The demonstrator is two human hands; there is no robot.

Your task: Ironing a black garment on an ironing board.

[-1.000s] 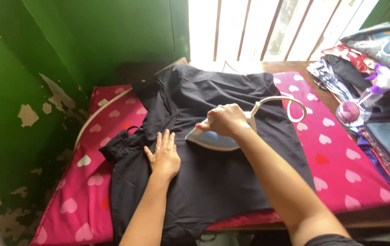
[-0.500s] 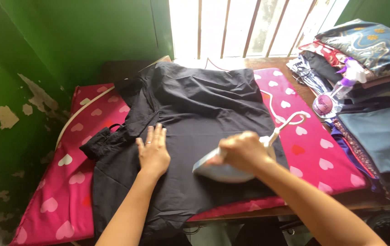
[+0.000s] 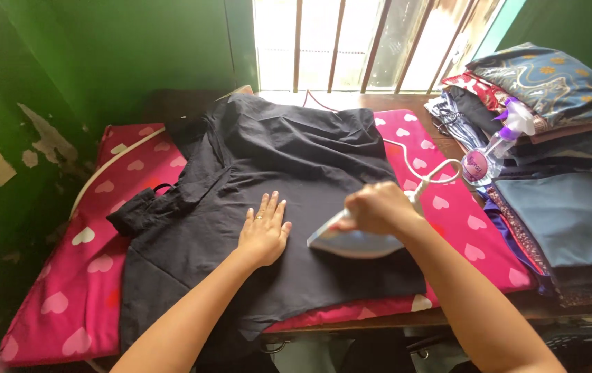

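Since half a second ago the left hand (image 3: 263, 233) has slid right across the black garment (image 3: 268, 200), nearer the iron (image 3: 354, 241). It lies flat, fingers spread, pressing the cloth. The right hand (image 3: 377, 208) keeps its grip closed around the iron's handle; the iron rests on the garment's near right part, over the pink heart-patterned pad (image 3: 462, 235).

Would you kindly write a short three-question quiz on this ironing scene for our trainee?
1. True or false: the left hand lies flat on the black garment.
2. What does the right hand grip? A) spray bottle B) iron C) folded cloth
3. Which side of the pink heart-patterned cover holds the stack of folded clothes?

Key:
1. True.
2. B, the iron.
3. The right side, by the spray bottle.
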